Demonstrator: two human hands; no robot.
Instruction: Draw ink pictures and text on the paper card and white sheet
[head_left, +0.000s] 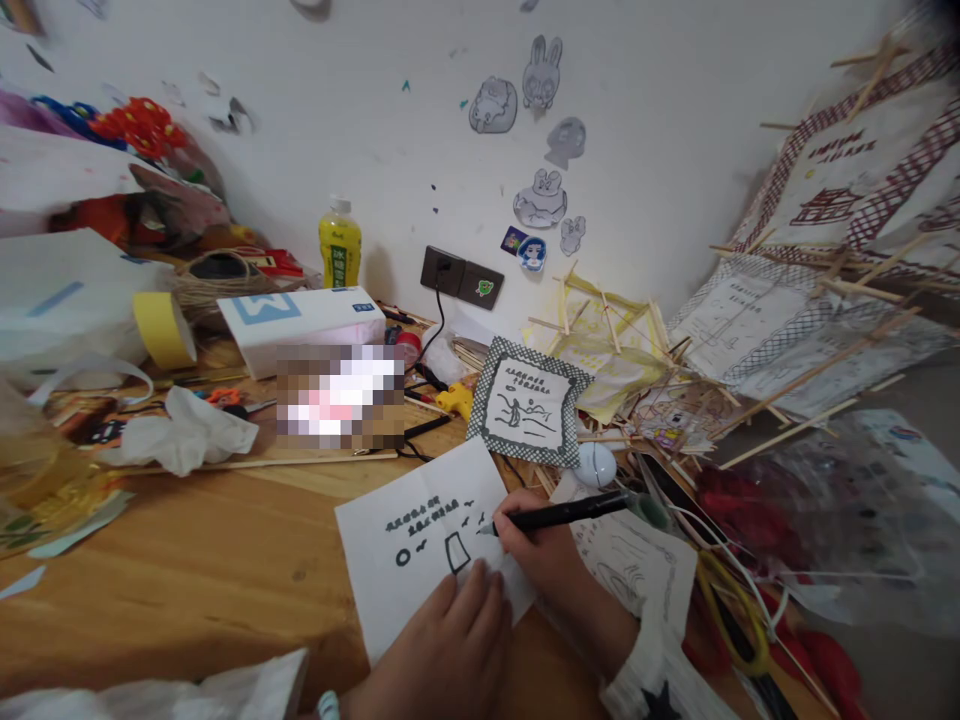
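On the wooden bench (187, 570), near its front edge, a white sheet of paper (390, 570) is laid, marked with black handwritten characters and small drawn shapes. The sheet is pinned flat by the left hand (439, 655), whose fingers (472, 590) are spread open and pressed on its lower right part. A black marker pen (570, 513) is gripped by the right hand (540, 555), the fingers closed around the barrel, and its tip is set on the paper just beside a drawn trapezoid outline. The pen's shaft is slanted up and to the right, away from the sheet.

Just behind the sheet, a square paper panel with a checked border and an ink drawing (527, 405) is seen, tilted. To its right, bamboo-stick frames covered in printed paper (795, 330) are piled against the wall. Yellow-handled scissors (731, 600) are lying to the right of the right hand. Further back on the left, a roll of yellow tape (165, 328), a white box with blue print (300, 320), a crumpled white tissue (187, 432) and a yellow drink bottle (340, 243) are found.
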